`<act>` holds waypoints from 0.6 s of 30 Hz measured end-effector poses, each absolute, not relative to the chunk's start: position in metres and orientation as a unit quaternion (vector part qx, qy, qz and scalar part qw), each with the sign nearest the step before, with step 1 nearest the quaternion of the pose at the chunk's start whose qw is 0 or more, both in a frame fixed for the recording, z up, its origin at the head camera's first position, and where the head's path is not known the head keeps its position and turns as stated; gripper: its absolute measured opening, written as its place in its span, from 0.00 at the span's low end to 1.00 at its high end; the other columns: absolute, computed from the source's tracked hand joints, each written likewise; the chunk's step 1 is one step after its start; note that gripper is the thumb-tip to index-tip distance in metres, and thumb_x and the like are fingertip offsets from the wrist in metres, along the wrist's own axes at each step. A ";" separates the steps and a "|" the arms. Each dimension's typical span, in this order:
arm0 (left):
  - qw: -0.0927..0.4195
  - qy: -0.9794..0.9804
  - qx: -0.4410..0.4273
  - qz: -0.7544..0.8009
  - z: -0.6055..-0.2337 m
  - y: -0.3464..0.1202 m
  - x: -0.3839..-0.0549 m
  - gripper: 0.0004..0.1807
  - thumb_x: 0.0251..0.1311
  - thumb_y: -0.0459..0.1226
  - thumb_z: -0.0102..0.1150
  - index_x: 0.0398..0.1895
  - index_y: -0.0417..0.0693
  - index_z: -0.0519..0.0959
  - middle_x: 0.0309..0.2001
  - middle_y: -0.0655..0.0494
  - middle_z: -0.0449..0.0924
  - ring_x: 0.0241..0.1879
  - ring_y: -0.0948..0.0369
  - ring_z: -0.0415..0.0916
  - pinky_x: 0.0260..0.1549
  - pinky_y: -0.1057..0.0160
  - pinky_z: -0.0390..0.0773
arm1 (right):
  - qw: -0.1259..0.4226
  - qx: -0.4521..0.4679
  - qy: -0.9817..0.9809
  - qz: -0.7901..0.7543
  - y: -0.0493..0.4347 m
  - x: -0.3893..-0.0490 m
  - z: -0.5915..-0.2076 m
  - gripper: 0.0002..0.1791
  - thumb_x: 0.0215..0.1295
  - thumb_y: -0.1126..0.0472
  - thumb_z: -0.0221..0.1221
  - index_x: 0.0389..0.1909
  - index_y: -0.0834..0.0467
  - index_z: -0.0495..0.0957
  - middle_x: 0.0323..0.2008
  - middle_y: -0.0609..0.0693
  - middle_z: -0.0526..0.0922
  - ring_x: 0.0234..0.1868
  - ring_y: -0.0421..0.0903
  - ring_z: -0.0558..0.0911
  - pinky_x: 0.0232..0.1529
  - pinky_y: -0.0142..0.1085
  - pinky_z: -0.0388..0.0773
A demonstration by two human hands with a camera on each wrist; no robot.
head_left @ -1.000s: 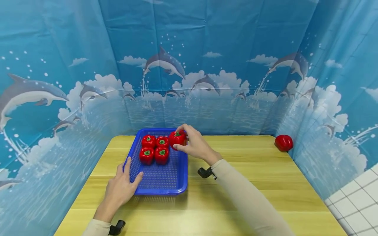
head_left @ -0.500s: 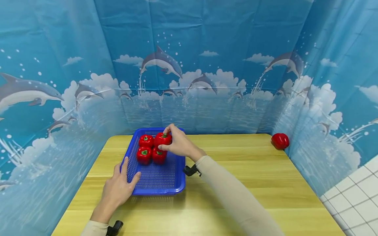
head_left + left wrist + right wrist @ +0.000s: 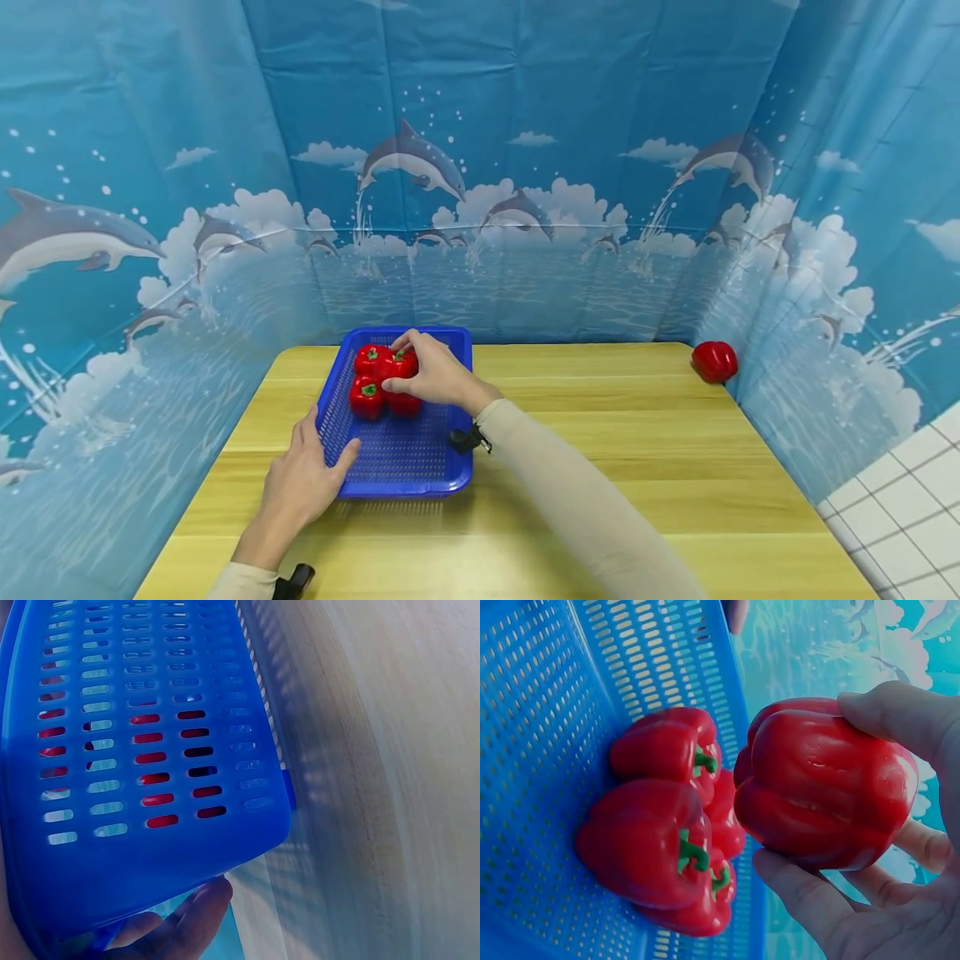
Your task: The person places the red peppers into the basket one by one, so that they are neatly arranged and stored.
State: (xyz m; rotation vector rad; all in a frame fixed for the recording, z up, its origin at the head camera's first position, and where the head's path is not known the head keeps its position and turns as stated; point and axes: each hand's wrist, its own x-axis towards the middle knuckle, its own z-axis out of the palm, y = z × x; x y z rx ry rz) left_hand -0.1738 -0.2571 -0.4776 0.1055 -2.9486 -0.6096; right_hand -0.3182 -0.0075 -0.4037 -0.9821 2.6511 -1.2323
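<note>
A red bell pepper (image 3: 817,780) is in my right hand (image 3: 442,375), gripped between thumb and fingers. It is raised above other red bell peppers (image 3: 367,397), which stand grouped stem up in the blue plastic basket (image 3: 397,467). In the head view the held pepper and hand partly cover those on the right. My left hand (image 3: 300,475) holds the basket at its near left corner, with the thumb over the rim. Seen from the left wrist, its fingertips (image 3: 210,900) show past the end of the slotted wall.
Another red bell pepper (image 3: 715,362) lies on its side at the far right corner of the wooden table (image 3: 600,433). A blue dolphin-print curtain (image 3: 525,275) hangs close behind the table and along both sides.
My right hand has carried its bell pepper left from the basket's right rim to above the grouped peppers, then slightly lower. The left hand stays at the basket's corner.
</note>
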 end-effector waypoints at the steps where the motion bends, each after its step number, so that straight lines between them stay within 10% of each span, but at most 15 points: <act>1: 0.063 -0.976 0.037 -0.204 -0.478 -0.257 -0.173 0.62 0.86 0.70 0.48 0.94 0.27 0.43 0.88 0.23 0.59 0.66 0.21 0.84 0.62 0.23 0.85 | 0.031 -0.320 0.860 -0.397 -0.010 -0.317 -0.405 0.36 0.76 0.45 0.78 0.75 0.54 0.76 0.73 0.55 0.83 0.75 0.55 0.83 0.79 0.58 0.82; 18: 0.053 -0.980 0.019 -0.189 -0.478 -0.261 -0.174 0.66 0.83 0.71 0.54 0.94 0.26 0.42 0.89 0.23 0.55 0.53 0.25 0.89 0.45 0.33 0.91 | 0.050 -0.382 0.852 -0.355 -0.033 -0.311 -0.418 0.27 0.70 0.44 0.82 0.60 0.50 0.83 0.63 0.48 0.89 0.60 0.41 0.85 0.60 0.32 0.87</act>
